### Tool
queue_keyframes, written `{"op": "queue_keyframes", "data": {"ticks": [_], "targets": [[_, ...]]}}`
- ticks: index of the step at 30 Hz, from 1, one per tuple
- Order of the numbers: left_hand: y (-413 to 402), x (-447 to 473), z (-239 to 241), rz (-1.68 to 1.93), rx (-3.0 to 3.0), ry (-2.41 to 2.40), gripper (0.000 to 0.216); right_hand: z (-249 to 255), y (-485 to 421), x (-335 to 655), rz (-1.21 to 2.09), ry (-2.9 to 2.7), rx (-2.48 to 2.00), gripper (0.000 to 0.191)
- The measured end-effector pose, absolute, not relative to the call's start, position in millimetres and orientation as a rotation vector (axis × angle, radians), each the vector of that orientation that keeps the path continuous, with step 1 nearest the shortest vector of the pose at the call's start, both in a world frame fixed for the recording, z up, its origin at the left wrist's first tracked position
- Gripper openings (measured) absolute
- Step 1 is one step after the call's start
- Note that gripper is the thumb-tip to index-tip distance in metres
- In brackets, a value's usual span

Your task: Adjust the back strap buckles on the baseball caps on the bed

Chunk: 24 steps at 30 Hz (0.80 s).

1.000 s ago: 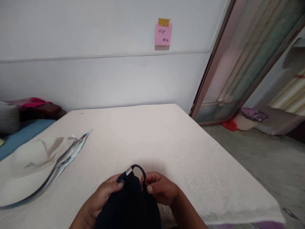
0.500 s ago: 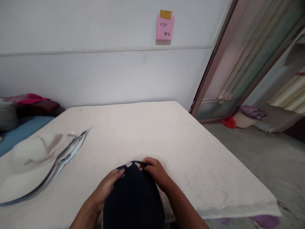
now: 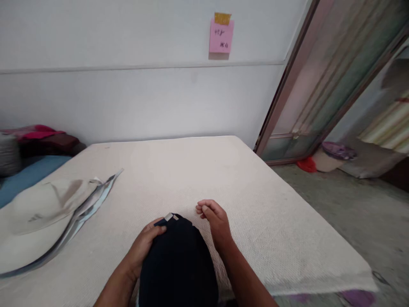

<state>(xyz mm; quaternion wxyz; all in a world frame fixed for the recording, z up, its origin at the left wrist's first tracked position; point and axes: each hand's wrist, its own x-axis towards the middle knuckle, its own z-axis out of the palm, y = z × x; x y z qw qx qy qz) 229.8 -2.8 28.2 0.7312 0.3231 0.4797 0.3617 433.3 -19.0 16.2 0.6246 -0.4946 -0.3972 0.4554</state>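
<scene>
A dark navy cap (image 3: 179, 260) lies on the pale mattress (image 3: 255, 213) right in front of me. My left hand (image 3: 143, 243) rests on the cap's left side, thumb pressing near its strap with the small silver buckle (image 3: 168, 217). My right hand (image 3: 214, 221) hovers just right of the cap, fingers loosely curled and holding nothing. A stack of light grey and pale blue caps (image 3: 47, 217) lies on the mattress to the left.
A white wall with a pink sticky note (image 3: 221, 36) stands behind the mattress. Folded clothes (image 3: 44, 138) and a blue sheet sit at far left. At right are a glass sliding door (image 3: 322, 81), a concrete floor and a purple-lidded bucket (image 3: 335, 154).
The strap loop that both hands held up has been pressed flat onto the cap. My right hand has let go and moved slightly right and forward.
</scene>
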Motion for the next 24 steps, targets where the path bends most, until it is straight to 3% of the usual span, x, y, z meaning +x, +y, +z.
{"op": "queue_keyframes", "data": {"ticks": [5,12,19,24], "targets": [[-3.0,236.1,29.5,0.81,0.755,1.084,0.019,31.2,-38.9,422.8,0.868,-1.292,-0.968,0.019],[1.5,234.1,16.4,0.907,0.849,1.133,0.018,13.6,-39.5,400.0,0.754,-1.976,-1.124,0.01],[3.4,242.9,15.5,0.874,0.933,1.138,0.018,10.8,-34.0,402.0,0.682,-1.669,-1.249,0.012],[3.8,243.7,7.6,0.838,1.362,1.143,0.018,9.1,-29.5,397.4,0.6,-1.609,-1.28,0.01]]}}
